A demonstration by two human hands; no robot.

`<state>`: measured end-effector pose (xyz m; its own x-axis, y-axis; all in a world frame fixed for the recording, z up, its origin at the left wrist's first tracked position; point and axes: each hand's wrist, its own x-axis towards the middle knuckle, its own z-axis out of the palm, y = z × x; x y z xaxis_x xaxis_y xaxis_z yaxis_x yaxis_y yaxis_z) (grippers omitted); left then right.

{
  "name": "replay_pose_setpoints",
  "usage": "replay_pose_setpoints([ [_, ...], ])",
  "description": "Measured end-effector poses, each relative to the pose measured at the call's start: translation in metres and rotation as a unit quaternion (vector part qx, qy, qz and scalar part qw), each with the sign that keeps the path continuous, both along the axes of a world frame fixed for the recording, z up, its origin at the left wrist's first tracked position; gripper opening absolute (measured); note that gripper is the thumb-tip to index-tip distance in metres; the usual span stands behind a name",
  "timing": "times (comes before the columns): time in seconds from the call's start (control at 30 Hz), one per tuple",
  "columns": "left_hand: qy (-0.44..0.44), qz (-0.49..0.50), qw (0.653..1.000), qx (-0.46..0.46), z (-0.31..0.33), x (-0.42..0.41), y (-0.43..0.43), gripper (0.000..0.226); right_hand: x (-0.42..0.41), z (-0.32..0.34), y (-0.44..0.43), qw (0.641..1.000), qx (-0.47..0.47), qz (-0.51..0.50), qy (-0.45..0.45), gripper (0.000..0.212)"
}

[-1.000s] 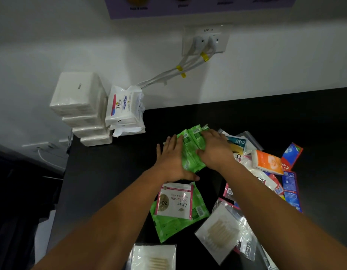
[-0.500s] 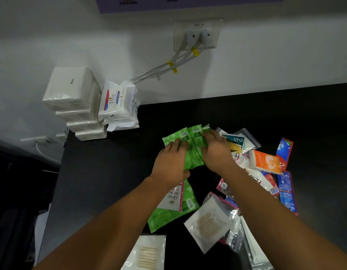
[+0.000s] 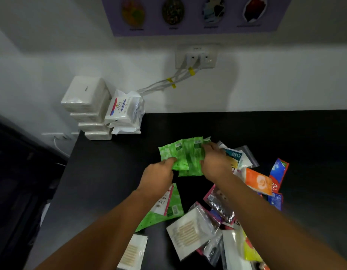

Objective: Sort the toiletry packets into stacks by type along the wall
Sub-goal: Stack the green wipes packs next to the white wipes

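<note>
Black counter meets white wall; green packets near its middle.

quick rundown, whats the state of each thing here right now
green packets, fanned out, gripped by both hands
left hand, fingers curled on their left edge
right hand, gripping their right side
white packs, stacked against the wall
Dove packs, stacked beside the white packs
swab bag, loose on the counter
orange packet, loose, unsorted
plugs, in the socket

Glossy crinkled plastic green packets, shiny clear plastic bags, on a smooth matt black counter.
</note>
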<state>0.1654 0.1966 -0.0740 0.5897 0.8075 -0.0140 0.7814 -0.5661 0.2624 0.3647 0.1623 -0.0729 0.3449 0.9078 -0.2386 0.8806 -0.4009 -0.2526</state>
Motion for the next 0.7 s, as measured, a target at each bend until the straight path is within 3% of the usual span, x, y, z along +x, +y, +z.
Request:
replay_pose_setpoints([
  [0.07, -0.134, 0.096, 0.986, -0.016, 0.003, -0.001, 0.003, 0.043, 0.006, -0.003, 0.000, 0.999, 0.015, 0.005, -0.030, 0.058],
  [0.13, -0.290, 0.215, 0.929, -0.078, 0.006, 0.002, 0.011, 0.036, 0.009, -0.007, 0.002, 0.998, 0.037, 0.013, -0.057, 0.052],
  [0.2, -0.460, 0.311, 0.804, -0.213, 0.013, 0.010, 0.020, 0.025, 0.006, -0.006, 0.008, 0.992, 0.098, 0.040, -0.066, 0.047],
  [0.27, -0.553, 0.379, 0.672, -0.315, 0.014, 0.020, 0.029, 0.024, -0.004, -0.002, 0.016, 0.985, 0.138, 0.100, -0.038, 0.044],
  [0.33, -0.556, 0.432, 0.624, -0.340, 0.009, 0.023, 0.036, 0.021, -0.018, 0.000, 0.022, 0.975, 0.162, 0.150, 0.008, 0.042],
  [0.4, -0.535, 0.465, 0.623, -0.331, -0.004, 0.022, 0.041, 0.020, -0.033, 0.002, 0.029, 0.973, 0.127, 0.188, 0.050, 0.045],
  [0.5, -0.457, 0.466, 0.704, -0.282, -0.017, 0.014, 0.040, 0.033, -0.049, -0.004, 0.041, 0.970, 0.089, 0.217, 0.066, 0.051],
  [0.57, -0.421, 0.454, 0.740, -0.264, -0.025, 0.006, 0.041, 0.044, -0.053, -0.010, 0.050, 0.971, 0.063, 0.224, 0.062, 0.054],
  [0.7, -0.449, 0.421, 0.752, -0.237, -0.026, -0.002, 0.040, 0.041, -0.050, -0.012, 0.067, 0.967, 0.087, 0.228, 0.068, 0.053],
])
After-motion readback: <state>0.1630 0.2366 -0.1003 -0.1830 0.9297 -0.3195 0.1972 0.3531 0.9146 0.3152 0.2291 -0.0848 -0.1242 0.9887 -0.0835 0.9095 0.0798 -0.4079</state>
